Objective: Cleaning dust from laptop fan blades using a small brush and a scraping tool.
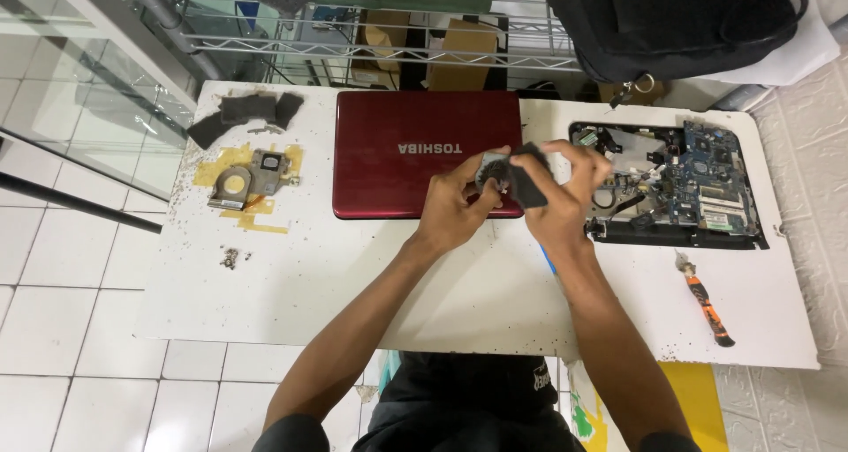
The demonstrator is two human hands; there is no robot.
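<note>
Both hands are raised over the white table (291,275), meeting above the near right corner of the red laptop (415,152).

The left hand (455,207) pinches a small fan (492,171) between thumb and fingertips. The fan is a small, flat, grey-and-dark part with a rounded body; dust or wear is too small to tell. Its flat face seems tilted up toward the camera. I cannot tell its long axis, as the fingers hide much of its outline.

The right hand (565,192) is closed round a dark pad (526,180), thumb on top and fingers curled behind. The pad is black, roughly rectangular and matte. Its long axis runs near to far, with a slight lean to the left at the far end. Its left edge touches the fan.

The laptop lies closed, lid up, at the far middle of the table.

To the right sits an opened laptop base (671,187), its circuit board bare, blue-green at the right end.

Near it, on the right, lies a screwdriver (707,306) with an orange and black handle, tip pointing far and left.

Far left: dark foam pieces (247,112). Just nearer than these, a metal cooling part (252,177) rests on yellow tape.

Small specks of debris (231,258) lie on the left side of the table.
</note>
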